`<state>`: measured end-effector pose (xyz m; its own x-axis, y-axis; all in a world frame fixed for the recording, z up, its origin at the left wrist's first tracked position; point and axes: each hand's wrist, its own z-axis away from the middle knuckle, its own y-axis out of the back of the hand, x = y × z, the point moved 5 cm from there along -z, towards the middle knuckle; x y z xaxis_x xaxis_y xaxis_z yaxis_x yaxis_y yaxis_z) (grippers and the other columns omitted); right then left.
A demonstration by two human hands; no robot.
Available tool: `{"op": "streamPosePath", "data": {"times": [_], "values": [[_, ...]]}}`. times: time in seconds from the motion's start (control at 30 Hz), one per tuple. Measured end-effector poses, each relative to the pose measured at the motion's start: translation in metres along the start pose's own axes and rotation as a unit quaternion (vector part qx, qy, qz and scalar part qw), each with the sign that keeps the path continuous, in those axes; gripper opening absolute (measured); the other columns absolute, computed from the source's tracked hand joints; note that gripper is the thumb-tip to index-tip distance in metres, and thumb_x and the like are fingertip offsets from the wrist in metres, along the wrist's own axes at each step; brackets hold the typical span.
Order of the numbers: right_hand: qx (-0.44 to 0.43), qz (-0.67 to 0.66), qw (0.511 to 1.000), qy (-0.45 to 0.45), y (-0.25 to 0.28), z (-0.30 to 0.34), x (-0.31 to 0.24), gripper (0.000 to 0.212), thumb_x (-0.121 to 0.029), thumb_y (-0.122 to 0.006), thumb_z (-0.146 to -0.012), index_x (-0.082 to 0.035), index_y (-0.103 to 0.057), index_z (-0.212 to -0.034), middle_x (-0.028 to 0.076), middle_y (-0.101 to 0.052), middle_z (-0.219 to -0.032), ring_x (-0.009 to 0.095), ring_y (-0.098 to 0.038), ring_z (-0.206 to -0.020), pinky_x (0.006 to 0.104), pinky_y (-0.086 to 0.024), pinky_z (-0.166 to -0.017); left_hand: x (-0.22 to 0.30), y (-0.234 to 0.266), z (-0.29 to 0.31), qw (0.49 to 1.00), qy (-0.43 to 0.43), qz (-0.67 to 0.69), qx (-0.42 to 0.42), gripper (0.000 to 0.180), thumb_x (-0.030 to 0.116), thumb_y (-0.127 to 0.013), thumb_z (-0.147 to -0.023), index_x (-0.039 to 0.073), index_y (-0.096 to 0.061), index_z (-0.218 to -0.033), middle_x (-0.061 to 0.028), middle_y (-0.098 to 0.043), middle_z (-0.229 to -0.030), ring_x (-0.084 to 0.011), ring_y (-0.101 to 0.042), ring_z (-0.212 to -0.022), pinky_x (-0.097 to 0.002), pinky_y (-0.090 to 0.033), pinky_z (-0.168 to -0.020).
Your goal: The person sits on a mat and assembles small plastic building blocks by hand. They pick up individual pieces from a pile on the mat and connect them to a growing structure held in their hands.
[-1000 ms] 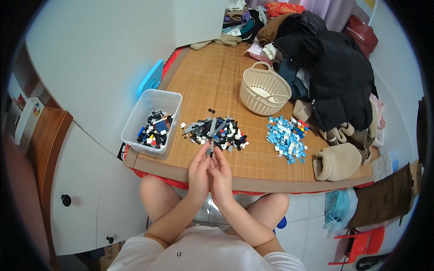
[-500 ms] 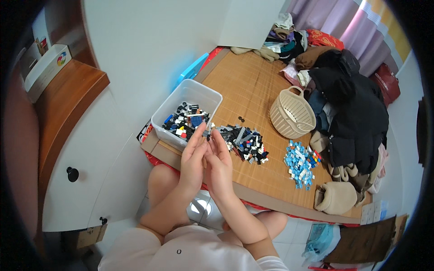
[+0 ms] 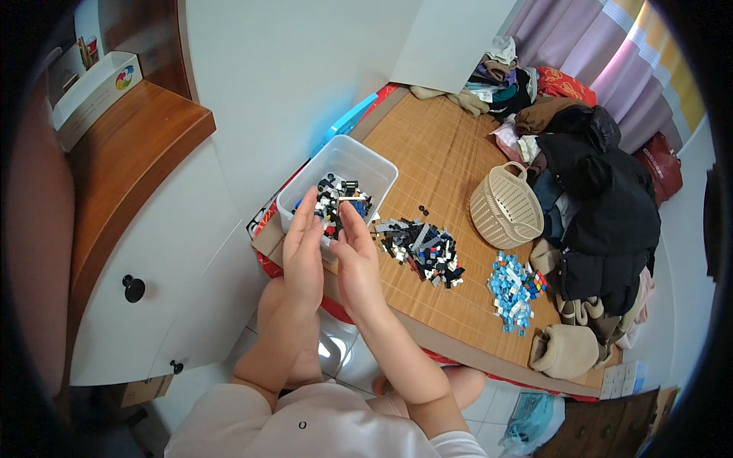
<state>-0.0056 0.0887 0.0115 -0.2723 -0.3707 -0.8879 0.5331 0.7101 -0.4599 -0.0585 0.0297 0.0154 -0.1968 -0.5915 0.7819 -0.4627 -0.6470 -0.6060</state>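
My left hand (image 3: pixel 305 259) and my right hand (image 3: pixel 359 266) are raised over the near edge of a translucent plastic bin (image 3: pixel 379 169). Their fingers are stretched out and the palms face each other with a narrow gap; I see nothing held in either. Inside the bin lie mixed toy building bricks (image 3: pixel 347 185), mostly black and white, with some blue and red, partly hidden by my fingers. Just right of the bin, a loose pile of black, grey and white bricks (image 3: pixel 429 256) is spread on a bamboo mat (image 3: pixel 427 153).
Farther right are light-blue and white small pieces (image 3: pixel 509 298), a colourful puzzle cube (image 3: pixel 537 285) and a beige woven basket (image 3: pixel 500 206). Dark jackets (image 3: pixel 599 206) and other clothes heap along the right side. A white cabinet (image 3: pixel 175 252) stands on my left.
My hands have moved left relative to the bin and drawn apart; before, their fingertips met at its near right corner, by a small dark piece. The whole view has shifted slightly.
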Motion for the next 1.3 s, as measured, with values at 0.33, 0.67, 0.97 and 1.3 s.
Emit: {"op": "streamPosePath", "data": {"times": [0.33, 0.67, 0.97, 1.3], "values": [[0.026, 0.019, 0.999, 0.026, 0.032, 0.022, -0.006, 0.056, 0.004, -0.043, -0.081, 0.0, -0.029, -0.135, 0.013, -0.026, -0.142, 0.02, -0.022, -0.133, 0.0328, -0.014, -0.109, -0.013, -0.02, 0.02, 0.998, 0.035, -0.015, -0.046, 0.049, 0.008, -0.039, -0.087, -0.007, -0.03, -0.133, -0.0148, -0.029, -0.141, -0.0199, -0.021, -0.134, -0.0318, -0.014, -0.108], [0.198, 0.03, 0.978, 0.059, 0.137, 0.062, 0.005, 0.055, 0.004, -0.042, -0.079, 0.002, -0.031, -0.133, 0.013, -0.033, -0.138, 0.021, -0.028, -0.129, 0.0319, -0.018, -0.108, -0.11, -0.05, 0.06, 0.97, 0.191, -0.041, -0.147, 0.049, 0.006, -0.039, -0.087, -0.003, -0.03, -0.134, -0.0141, -0.028, -0.142, -0.022, -0.019, -0.134, -0.0319, -0.015, -0.109], [0.355, 0.041, 0.93, 0.086, 0.228, 0.094, 0.007, 0.062, 0.004, -0.04, -0.075, 0.003, -0.026, -0.135, 0.017, -0.027, -0.141, 0.026, -0.022, -0.133, 0.0346, -0.019, -0.107, -0.164, -0.023, 0.042, 0.969, 0.197, -0.121, -0.082, 0.055, 0.005, -0.04, -0.085, -0.002, -0.026, -0.137, -0.0158, -0.025, -0.143, -0.0214, -0.021, -0.133, -0.0305, -0.018, -0.107], [0.346, 0.054, 0.932, 0.096, 0.242, 0.076, 0.01, 0.064, 0.003, -0.04, -0.076, 0.004, -0.022, -0.137, 0.016, -0.028, -0.14, 0.023, -0.03, -0.128, 0.028, -0.027, -0.101, -0.175, -0.028, 0.028, 0.961, 0.217, -0.155, -0.078, 0.054, 0.008, -0.041, -0.085, -0.002, -0.027, -0.136, -0.0143, -0.029, -0.141, -0.0212, -0.026, -0.132, -0.0298, -0.022, -0.105]]}}
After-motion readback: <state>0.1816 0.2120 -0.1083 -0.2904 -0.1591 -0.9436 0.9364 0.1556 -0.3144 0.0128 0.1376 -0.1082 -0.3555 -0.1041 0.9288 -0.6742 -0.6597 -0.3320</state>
